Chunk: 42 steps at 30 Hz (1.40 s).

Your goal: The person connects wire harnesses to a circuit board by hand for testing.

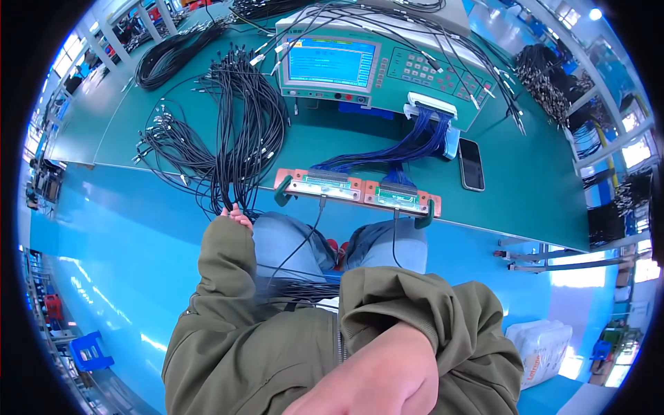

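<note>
At the table's front edge, on the left, my left hand [238, 216] has its fingers curled round the lower end of a bunch of black cables [235, 152]. My right hand [377, 380] is raised close in front of my chest, and the picture's lower edge cuts off its fingers. Between my knees and the table, a test fixture [360, 192] with two connector boards is fixed to the edge by dark green clamps. One thin black cable [318, 220] hangs from its left board and another [395, 238] from its right board. More black cables [297, 290] lie across my lap.
Blue ribbon-like wires [387, 153] join the fixture to a tester [373, 69] with a lit screen. Loose cables drape over the tester's top. A phone [472, 166] lies on the green table [522, 200] at right. A coiled cable bundle [169, 62] sits at far left.
</note>
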{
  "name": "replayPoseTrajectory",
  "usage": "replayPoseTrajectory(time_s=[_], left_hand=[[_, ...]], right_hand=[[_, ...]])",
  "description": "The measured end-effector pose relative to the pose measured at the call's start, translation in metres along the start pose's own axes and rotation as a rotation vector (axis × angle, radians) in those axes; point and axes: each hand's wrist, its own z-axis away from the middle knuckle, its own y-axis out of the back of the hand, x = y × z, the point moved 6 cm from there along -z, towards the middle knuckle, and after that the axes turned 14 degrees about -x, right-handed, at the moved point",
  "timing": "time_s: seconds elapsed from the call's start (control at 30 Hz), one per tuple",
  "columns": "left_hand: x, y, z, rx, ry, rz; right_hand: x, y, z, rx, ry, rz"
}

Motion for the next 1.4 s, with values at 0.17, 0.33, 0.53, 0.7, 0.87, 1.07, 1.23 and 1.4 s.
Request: replayPoseTrajectory(time_s=[0.17, 0.33, 0.53, 0.7, 0.87, 1.07, 1.23, 1.4], left_hand=[[-0.005, 0.027, -0.018, -0.214, -0.111, 0.164], [-0.003, -0.007, -0.003, -0.344, -0.247, 0.103], [-0.039, -0.078, 0.026, -0.628, -0.265, 0.080], [-0.064, -0.130, 0.066, -0.874, -0.214, -0.020], [-0.078, -0.154, 0.083, -1.047, -0.109, -0.177], [-0.083, -0.149, 0.087, -1.038, -0.133, -0.678], [-0.084, -0.135, 0.082, -0.801, -0.081, -0.903], [-0.091, -0.138, 0.087, -0.643, -0.022, -0.918]], right_hand=[[0.003, -0.012, 0.002, 0.033, -0.091, 0.168], [-0.004, 0.000, -0.003, 0.001, -0.162, 0.312], [-0.003, -0.007, -0.011, -0.058, -0.272, 0.554], [-0.011, -0.018, -0.015, -0.091, -0.330, 0.727], [-0.034, -0.037, -0.046, -0.094, -0.561, 1.241], [-0.065, -0.067, -0.082, 0.066, -0.872, 2.228], [-0.035, -0.052, -0.111, 0.290, -0.683, 1.951], [0.003, 0.044, -0.114, 0.032, -1.066, 1.626]])
